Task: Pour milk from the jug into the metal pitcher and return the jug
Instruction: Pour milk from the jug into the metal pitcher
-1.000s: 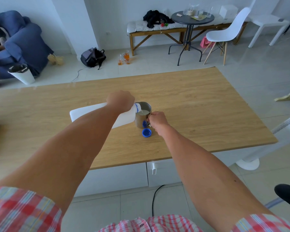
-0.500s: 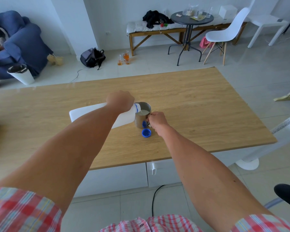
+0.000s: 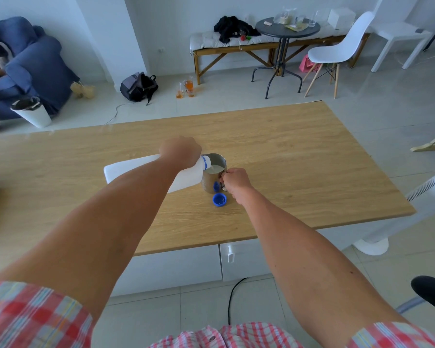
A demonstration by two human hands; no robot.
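the pouring step is going on right now. the left hand (image 3: 180, 151) has its grip wrapped tight around the milk jug (image 3: 146, 173), near the neck. the jug is tipped far over, almost lying flat in the air, with its open mouth right at the rim of the metal pitcher (image 3: 212, 175). the pitcher stands upright on the desk (image 3: 299, 156), near the middle. white milk shows inside it, and it looks quite full, close to the top.

the right hand (image 3: 234, 180) has its grip closed on the pitcher's handle to keep it from sliding. the blue cap (image 3: 219, 199) lies on the desk just in front of the pitcher, apart from it, open side up.

i think the pour is almost done. the next move should be to tip the jug back up slowly, so the milk stops before it goes over the rim. the bottom end of the jug should swing down gently, so no drops fall on the desk. then the jug still has to go back to its place. the cap is still off, so it may need to go on first.
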